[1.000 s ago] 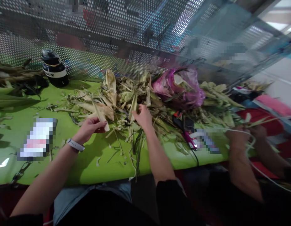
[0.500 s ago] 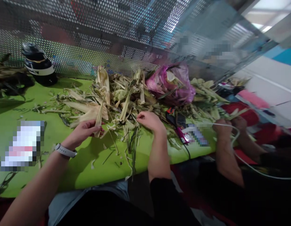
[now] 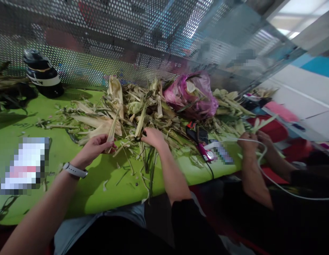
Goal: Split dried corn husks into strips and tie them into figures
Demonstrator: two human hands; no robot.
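Note:
My left hand (image 3: 100, 144), a pale watch band on its wrist, pinches a dry corn husk (image 3: 113, 131) that stands up from the fingers. To its right, my right hand (image 3: 153, 137) reaches over the front of the husk pile (image 3: 132, 102). Its fingers are closed by the dark lower end of another husk strip (image 3: 140, 122); what they grip, if anything, is hidden. Loose shreds and thin green strips (image 3: 151, 170) lie below the hands, some hanging over the table edge.
A green-covered table (image 3: 100, 198) runs along a perforated metal screen (image 3: 100, 46). On it are a dark bottle (image 3: 44, 76), a blurred-out phone (image 3: 24, 164), a pink plastic bag (image 3: 191, 95) and a second phone (image 3: 223, 152) with a cable. At right, another person's hands (image 3: 248, 141) handle husks.
My right hand has moved left along the pile to the husk strip near my left hand. My left hand stays nearly in place with its husk. The view has shifted slightly.

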